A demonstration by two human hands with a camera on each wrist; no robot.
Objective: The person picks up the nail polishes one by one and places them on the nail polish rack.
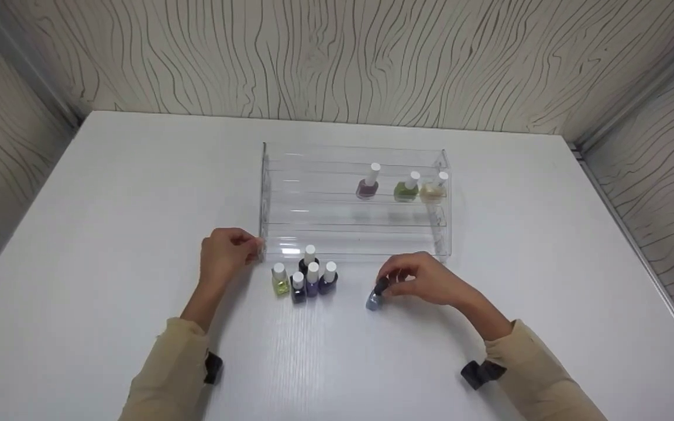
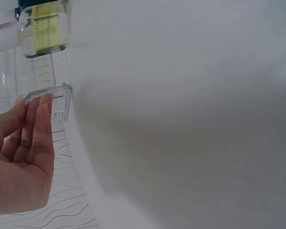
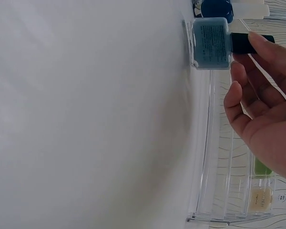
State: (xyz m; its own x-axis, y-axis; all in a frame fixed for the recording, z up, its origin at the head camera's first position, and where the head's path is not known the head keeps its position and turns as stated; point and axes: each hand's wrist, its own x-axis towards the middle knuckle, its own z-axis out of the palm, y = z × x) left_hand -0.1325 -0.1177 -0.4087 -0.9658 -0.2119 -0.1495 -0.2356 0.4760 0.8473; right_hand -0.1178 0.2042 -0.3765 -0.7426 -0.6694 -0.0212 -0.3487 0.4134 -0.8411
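My right hand pinches the black cap of a blue nail polish bottle, which stands at the table in front of a clear acrylic rack. At the rack's front left corner, my left hand pinches the edge of the side panel between thumb and fingers. Just right of that hand several white-capped bottles are grouped: a yellow one, a purple one and dark ones. Up on a rack tier stand a mauve bottle, a green bottle and a cream bottle.
The white table runs back to a wood-grain patterned wall, with similar panels at both sides. Black wrist devices sit at both sleeves, close over the table.
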